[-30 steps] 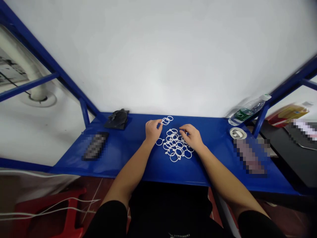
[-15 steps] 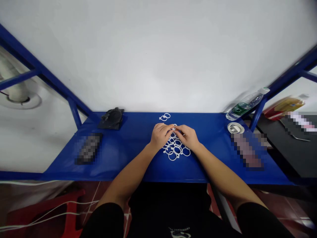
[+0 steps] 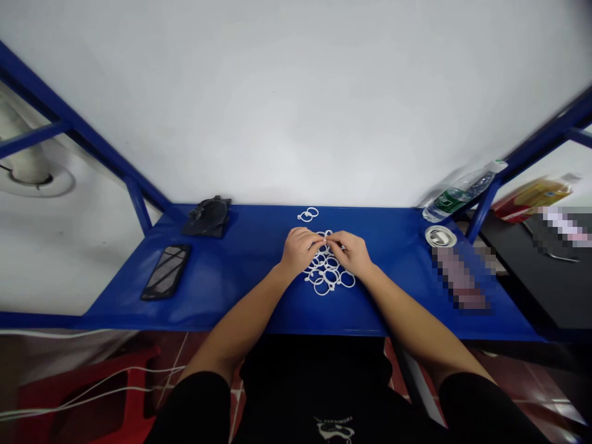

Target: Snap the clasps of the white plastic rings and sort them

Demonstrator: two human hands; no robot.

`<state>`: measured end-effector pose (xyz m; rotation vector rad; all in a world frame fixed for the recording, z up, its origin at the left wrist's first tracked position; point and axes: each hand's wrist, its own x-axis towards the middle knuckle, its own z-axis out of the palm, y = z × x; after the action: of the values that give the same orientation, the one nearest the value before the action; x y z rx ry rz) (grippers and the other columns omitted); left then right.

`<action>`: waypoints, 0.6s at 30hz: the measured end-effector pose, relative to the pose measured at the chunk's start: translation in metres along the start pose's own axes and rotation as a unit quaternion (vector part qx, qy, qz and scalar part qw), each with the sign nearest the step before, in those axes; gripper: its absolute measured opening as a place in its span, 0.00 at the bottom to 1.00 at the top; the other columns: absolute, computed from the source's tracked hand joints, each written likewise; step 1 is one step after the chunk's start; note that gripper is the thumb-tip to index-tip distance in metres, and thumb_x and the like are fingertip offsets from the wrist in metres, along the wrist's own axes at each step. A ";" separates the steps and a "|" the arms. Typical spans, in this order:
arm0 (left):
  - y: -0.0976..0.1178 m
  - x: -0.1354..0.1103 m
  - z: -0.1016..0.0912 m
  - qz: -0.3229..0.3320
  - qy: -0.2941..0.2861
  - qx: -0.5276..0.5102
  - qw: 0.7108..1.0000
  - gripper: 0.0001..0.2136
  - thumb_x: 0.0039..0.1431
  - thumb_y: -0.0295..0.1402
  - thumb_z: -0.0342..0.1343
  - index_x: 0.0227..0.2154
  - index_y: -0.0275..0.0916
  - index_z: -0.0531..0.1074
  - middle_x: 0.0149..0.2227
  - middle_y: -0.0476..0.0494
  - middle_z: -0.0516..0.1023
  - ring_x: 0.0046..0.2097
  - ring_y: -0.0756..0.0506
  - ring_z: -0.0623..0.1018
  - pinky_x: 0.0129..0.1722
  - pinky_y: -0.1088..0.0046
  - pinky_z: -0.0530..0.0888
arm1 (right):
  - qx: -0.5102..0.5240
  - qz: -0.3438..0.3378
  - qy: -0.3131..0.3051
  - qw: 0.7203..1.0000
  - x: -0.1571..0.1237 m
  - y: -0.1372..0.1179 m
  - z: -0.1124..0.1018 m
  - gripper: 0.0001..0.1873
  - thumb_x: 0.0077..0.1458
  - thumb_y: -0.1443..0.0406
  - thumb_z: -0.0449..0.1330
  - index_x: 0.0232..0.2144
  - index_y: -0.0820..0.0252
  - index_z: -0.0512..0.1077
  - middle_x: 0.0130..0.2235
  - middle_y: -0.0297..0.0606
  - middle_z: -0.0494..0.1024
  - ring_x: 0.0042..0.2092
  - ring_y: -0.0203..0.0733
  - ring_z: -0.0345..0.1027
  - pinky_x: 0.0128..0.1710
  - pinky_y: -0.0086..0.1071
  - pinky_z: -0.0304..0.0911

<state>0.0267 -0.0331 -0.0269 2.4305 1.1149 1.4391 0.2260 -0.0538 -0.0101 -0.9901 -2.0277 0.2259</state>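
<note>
A heap of several white plastic rings (image 3: 329, 276) lies in the middle of the blue table (image 3: 240, 290). My left hand (image 3: 300, 248) and my right hand (image 3: 351, 251) meet over the far side of the heap, fingers pinched together on a white ring (image 3: 325, 242) between them. Two joined white rings (image 3: 308, 214) lie apart, farther back near the wall.
A black phone (image 3: 166, 271) lies at the left, a crumpled black cloth (image 3: 207, 216) behind it. At the right are a round metal tin (image 3: 439, 235), a lying water bottle (image 3: 462, 193) and a blurred object (image 3: 457, 277). Blue frame bars rise at both sides.
My left hand left the two joined rings at the back and came to the heap. Both hands now pinch a ring together.
</note>
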 end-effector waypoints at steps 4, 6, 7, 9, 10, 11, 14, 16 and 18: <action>0.001 0.000 0.002 -0.004 0.013 0.012 1.000 0.10 0.70 0.38 0.59 0.32 0.45 0.80 0.34 0.50 0.85 0.40 0.45 0.83 0.58 0.55 0.70 | 0.002 0.017 0.013 1.000 0.001 -0.002 0.001 0.12 0.70 0.60 0.56 0.41 0.54 0.79 0.38 0.38 0.84 0.38 0.42 0.78 0.41 0.36 0.73; 0.001 0.001 0.003 -0.009 0.018 0.020 1.000 0.10 0.70 0.39 0.59 0.32 0.45 0.80 0.34 0.50 0.85 0.39 0.45 0.82 0.59 0.54 0.70 | -0.003 0.014 0.017 1.000 0.001 0.000 0.000 0.11 0.70 0.60 0.56 0.42 0.54 0.79 0.38 0.39 0.84 0.39 0.42 0.78 0.42 0.36 0.73; 0.001 0.002 0.004 -0.008 0.018 0.021 1.000 0.10 0.69 0.39 0.59 0.32 0.45 0.80 0.34 0.49 0.85 0.40 0.45 0.82 0.59 0.54 0.70 | -0.006 0.011 0.018 1.000 0.001 0.001 -0.001 0.11 0.70 0.61 0.56 0.41 0.54 0.79 0.38 0.39 0.84 0.39 0.43 0.78 0.42 0.36 0.73; -0.001 0.003 0.004 -0.001 0.014 0.015 1.000 0.10 0.69 0.40 0.59 0.33 0.45 0.80 0.35 0.49 0.85 0.40 0.45 0.82 0.59 0.54 0.69 | -0.016 0.011 0.015 1.000 0.001 0.005 -0.003 0.11 0.69 0.61 0.57 0.41 0.54 0.79 0.38 0.40 0.84 0.39 0.44 0.78 0.43 0.36 0.72; -0.003 0.003 0.003 -0.001 0.011 0.011 1.000 0.10 0.69 0.40 0.59 0.33 0.45 0.80 0.35 0.49 0.85 0.42 0.45 0.82 0.60 0.55 0.69 | -0.021 0.014 0.013 1.000 0.001 0.007 -0.005 0.11 0.69 0.61 0.57 0.40 0.54 0.79 0.38 0.39 0.84 0.39 0.44 0.78 0.43 0.37 0.72; -0.006 0.004 0.003 -0.007 0.009 0.009 1.000 0.10 0.70 0.40 0.58 0.34 0.45 0.80 0.37 0.48 0.85 0.43 0.44 0.82 0.61 0.55 0.68 | -0.025 0.018 0.011 0.999 0.002 0.009 -0.006 0.11 0.69 0.61 0.57 0.40 0.54 0.79 0.38 0.39 0.84 0.39 0.44 0.78 0.43 0.37 0.72; -0.023 0.006 0.001 -0.075 -0.013 0.033 0.997 0.12 0.72 0.40 0.53 0.38 0.45 0.81 0.46 0.46 0.85 0.52 0.43 0.80 0.65 0.55 0.66 | -0.033 0.018 0.007 0.999 0.002 0.012 -0.007 0.10 0.68 0.60 0.58 0.40 0.55 0.79 0.37 0.39 0.84 0.38 0.43 0.78 0.41 0.36 0.72; -0.038 0.009 0.001 -0.147 -0.048 0.071 0.985 0.12 0.72 0.40 0.52 0.44 0.46 0.81 0.55 0.46 0.82 0.60 0.41 0.76 0.67 0.54 0.64 | -0.037 0.008 0.004 0.999 0.002 0.013 -0.006 0.10 0.68 0.61 0.58 0.39 0.55 0.79 0.37 0.39 0.84 0.37 0.42 0.77 0.40 0.35 0.71; -0.053 0.010 0.000 -0.195 -0.112 0.103 0.969 0.14 0.72 0.41 0.52 0.53 0.47 0.78 0.65 0.45 0.73 0.70 0.38 0.66 0.69 0.49 0.60 | -0.039 -0.001 -0.006 0.999 0.002 0.014 -0.004 0.09 0.68 0.62 0.58 0.39 0.56 0.79 0.36 0.38 0.84 0.37 0.42 0.77 0.38 0.34 0.70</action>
<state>0.0010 0.0121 -0.0425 2.2480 1.6363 0.9480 0.2361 -0.0440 -0.0131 -1.0361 -2.0614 0.1538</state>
